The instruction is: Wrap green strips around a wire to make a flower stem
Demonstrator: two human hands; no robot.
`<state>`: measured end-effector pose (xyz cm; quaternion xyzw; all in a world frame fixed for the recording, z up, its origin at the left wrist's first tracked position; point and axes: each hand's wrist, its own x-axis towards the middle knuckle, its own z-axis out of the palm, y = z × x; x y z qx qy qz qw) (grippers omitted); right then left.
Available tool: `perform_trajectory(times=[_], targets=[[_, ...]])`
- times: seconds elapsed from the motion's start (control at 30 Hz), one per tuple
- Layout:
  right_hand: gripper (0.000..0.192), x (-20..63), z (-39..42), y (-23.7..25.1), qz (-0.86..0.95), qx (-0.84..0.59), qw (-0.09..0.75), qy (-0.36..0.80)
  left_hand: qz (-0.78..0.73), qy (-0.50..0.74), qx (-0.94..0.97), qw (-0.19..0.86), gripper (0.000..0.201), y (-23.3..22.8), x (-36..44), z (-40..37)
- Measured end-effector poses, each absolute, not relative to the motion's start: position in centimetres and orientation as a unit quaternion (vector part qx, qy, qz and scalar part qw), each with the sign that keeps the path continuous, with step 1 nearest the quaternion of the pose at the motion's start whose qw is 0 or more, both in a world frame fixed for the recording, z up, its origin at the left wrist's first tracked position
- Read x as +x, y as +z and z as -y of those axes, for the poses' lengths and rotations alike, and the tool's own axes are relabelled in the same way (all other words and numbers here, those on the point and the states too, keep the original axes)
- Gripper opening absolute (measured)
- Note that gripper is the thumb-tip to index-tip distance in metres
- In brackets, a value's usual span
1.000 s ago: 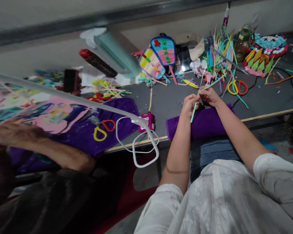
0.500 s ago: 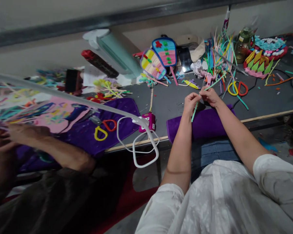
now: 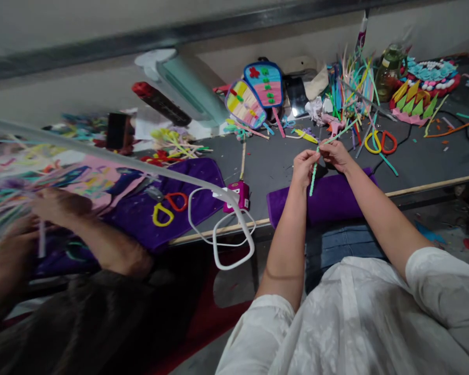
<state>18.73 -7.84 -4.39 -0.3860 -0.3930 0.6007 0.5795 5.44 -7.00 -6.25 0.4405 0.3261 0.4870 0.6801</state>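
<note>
A light green pipe cleaner (image 3: 313,179) runs between my two hands; its lower stretch looks twisted and hangs below my left fingers. My left hand (image 3: 305,162) is closed in a pinch around it. Close beside, my right hand (image 3: 335,155) pinches the same pipe cleaner, whose straight upper part points up and right. The fingertips of both hands nearly touch, above a rolled purple cloth (image 3: 316,203) at the table edge. Just beyond my hands lies a pink glue gun (image 3: 333,125). Scissors with yellow and red handles (image 3: 380,141) rest to the right.
A bundle of pipe cleaners (image 3: 354,78) stands behind, near a green bottle (image 3: 391,73). Two decorated paddle shapes (image 3: 263,83) lean at the back. Left are a purple box (image 3: 241,196), a white tubular frame (image 3: 234,265), and a co-worker's hands (image 3: 58,208) over colourful strips.
The pipe cleaner's lower end has swung slightly right and now shows its twists. My hands barely moved. The co-worker's hands shifted right, with a pale strip hanging from them.
</note>
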Motion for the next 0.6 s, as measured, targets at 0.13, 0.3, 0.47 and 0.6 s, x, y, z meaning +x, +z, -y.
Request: perform_trajectory(times=[0.13, 0.3, 0.47, 0.6], targets=[[0.024, 18.59, 7.71, -4.63, 0.405, -0.403, 0.590, 0.570, -0.337, 0.505, 0.450, 0.655, 0.030, -6.46, 5.57, 6.94], [0.023, 18.40, 7.65, -4.85, 0.415, -0.426, 0.607, 0.526, -0.351, 0.520, 0.468, 0.623, 0.029, -6.55, 5.79, 6.91], [0.019, 18.33, 7.71, -5.01, 0.439, -0.438, 0.606, 0.498, -0.360, 0.533, 0.474, 0.601, 0.029, -6.44, 5.87, 6.95], [0.018, 18.32, 7.75, -4.93, 0.435, -0.438, 0.611, 0.496, -0.364, 0.527, 0.462, 0.614, 0.028, -6.42, 5.81, 6.92]])
